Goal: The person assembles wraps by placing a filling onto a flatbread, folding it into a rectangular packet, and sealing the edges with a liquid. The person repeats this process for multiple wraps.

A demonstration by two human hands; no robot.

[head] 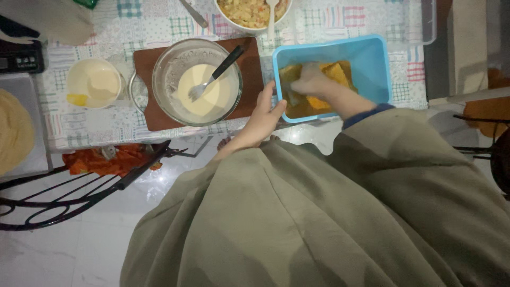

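Note:
My left hand [265, 114] grips the near left corner of a blue plastic tub [380, 64] that sits at the table's front edge. My right hand [311, 82] is inside the tub, pressed into orange-yellow crumbs [340, 72], its fingers coated and curled around something I cannot make out. Left of the tub a glass bowl [164, 79] of pale batter with a fork [215, 74] in it stands on a brown cutting board [146, 114].
A cream cup [93, 82] sits left of the board. A white bowl of chopped food [249, 13] with a spoon stands at the back. A black scale [21, 56] and a flatbread [13, 130] lie far left. A black metal chair frame [79, 199] is below the table.

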